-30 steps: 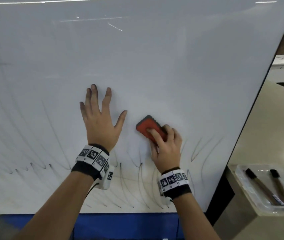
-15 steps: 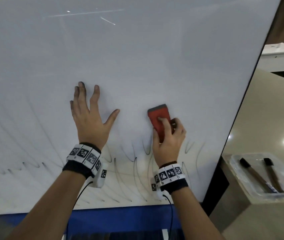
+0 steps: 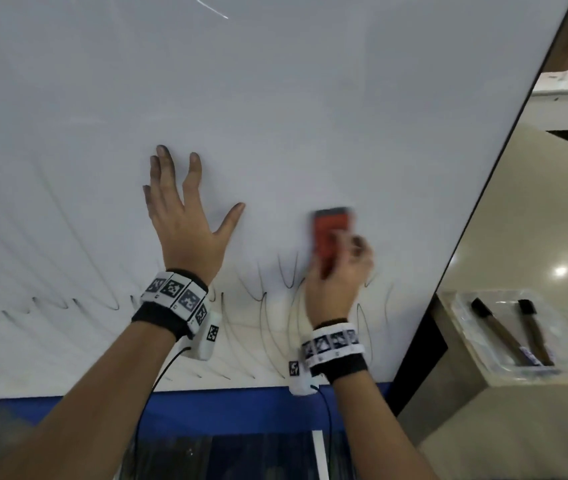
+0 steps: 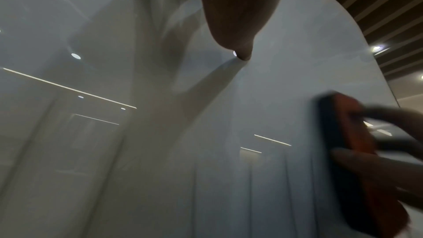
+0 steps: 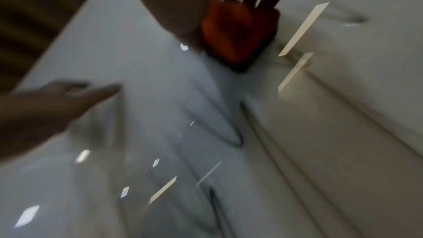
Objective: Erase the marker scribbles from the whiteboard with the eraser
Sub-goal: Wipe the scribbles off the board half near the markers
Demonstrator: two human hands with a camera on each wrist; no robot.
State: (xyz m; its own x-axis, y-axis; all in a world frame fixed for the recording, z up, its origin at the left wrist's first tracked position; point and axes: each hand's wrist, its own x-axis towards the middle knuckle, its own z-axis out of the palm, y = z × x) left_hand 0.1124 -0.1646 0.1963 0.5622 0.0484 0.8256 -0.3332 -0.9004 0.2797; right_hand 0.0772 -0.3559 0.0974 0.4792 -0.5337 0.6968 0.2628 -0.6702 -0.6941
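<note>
Left hand [image 3: 185, 220] lies flat on the whiteboard [image 3: 310, 98], fingers straight and spread, thumb out toward 2 o'clock; it holds nothing. Its fingertips [image 3: 163, 151] carry dark smudges. In the left wrist view the thumb tip touches the board surface.

Right hand [image 3: 339, 268] grips the eraser [image 3: 329, 237], fingers curled over its back, thumb along its left side. The eraser is red with a dark edge, pressed against the board, long axis pointing to 12 o'clock. It sits at 3 o'clock from the left hand, apart from it. Both the eraser and the right hand are motion-blurred in all 3 views.

Scribbles [image 3: 268, 317]: thin dark loops and strokes run across the lower board, from 9 o'clock of the left wrist to 4 o'clock of the right hand. Some loops lie directly under the right hand and wrist. The board above the eraser shows only faint grey streaks.

At 3 o'clock, past the board's edge, a clear tray [image 3: 483, 355] holds 2 markers [image 3: 499, 332] with dark caps. Each wrist carries a band of coded tags [image 3: 175, 292].
</note>
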